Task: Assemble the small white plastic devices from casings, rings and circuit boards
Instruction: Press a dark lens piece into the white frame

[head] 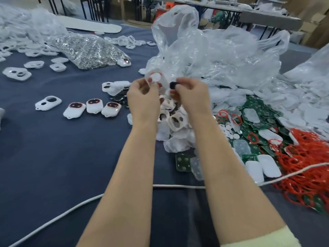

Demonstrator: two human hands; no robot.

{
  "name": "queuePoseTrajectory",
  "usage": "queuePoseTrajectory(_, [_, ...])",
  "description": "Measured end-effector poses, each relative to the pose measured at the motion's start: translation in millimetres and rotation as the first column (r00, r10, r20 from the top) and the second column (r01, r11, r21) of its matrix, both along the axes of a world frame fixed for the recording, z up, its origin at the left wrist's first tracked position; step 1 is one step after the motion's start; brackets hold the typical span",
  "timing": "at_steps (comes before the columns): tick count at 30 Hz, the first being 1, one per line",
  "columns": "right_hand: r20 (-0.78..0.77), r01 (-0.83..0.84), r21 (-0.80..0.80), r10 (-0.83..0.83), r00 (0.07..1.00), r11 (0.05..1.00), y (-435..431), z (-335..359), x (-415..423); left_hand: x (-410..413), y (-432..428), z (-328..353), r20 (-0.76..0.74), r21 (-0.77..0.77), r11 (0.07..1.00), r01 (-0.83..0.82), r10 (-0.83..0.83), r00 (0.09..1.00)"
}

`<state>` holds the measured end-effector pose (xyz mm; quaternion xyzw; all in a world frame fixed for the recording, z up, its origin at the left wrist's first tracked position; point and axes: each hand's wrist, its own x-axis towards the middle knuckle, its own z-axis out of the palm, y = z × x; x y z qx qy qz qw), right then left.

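A white casing (154, 78) is pinched in the left hand (142, 97); a small black part (173, 85) is pinched by curled fingers (185, 82) of the right hand (191, 94).

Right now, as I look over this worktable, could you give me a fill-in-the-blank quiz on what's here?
1. The left hand holds a ____ casing.
2. The small part pinched by the right hand is ____.
3. The loose rings heaped at the right are ____.
4. The circuit boards beside them are ____.

Missing words: white; black; red; green.
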<state>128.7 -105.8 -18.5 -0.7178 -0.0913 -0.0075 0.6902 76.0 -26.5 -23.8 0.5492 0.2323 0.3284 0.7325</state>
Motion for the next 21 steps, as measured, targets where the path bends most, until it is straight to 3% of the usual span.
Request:
queuePoseTrajectory(2, [-0.057,-0.005,0.154,0.014,0.998,0.988,-31.7,2.0,-0.2,4.2,-19.2,-3.0,-0.040,0.073,0.992,0.099,-0.096,0.995])
queuePoseTrajectory(4, [-0.033,0.015,0.184,-0.009,0.999,0.983,-57.5,-2.4,-4.9,6.4,-38.3,-6.4,-0.070,0.105,0.974,0.200,-0.194,0.979])
queuePoseTrajectory(8, [0.071,0.088,0.051,-0.091,0.993,0.995,-90.0,-15.7,-12.1,8.7,-59.5,-15.8,-0.136,0.190,0.938,0.290,-0.267,0.954])
queuePoseTrajectory(16, [0.178,0.123,-0.061,-0.111,0.978,0.990,-88.8,-19.1,-11.3,7.3,-67.5,-22.4,-0.159,0.292,0.896,0.334,-0.299,0.941])
queuePoseTrajectory(21, [0.174,0.149,-0.038,-0.140,0.975,0.988,-87.8,-18.5,-12.6,6.8,-68.8,-20.1,-0.154,0.320,0.881,0.347,-0.313,0.937])
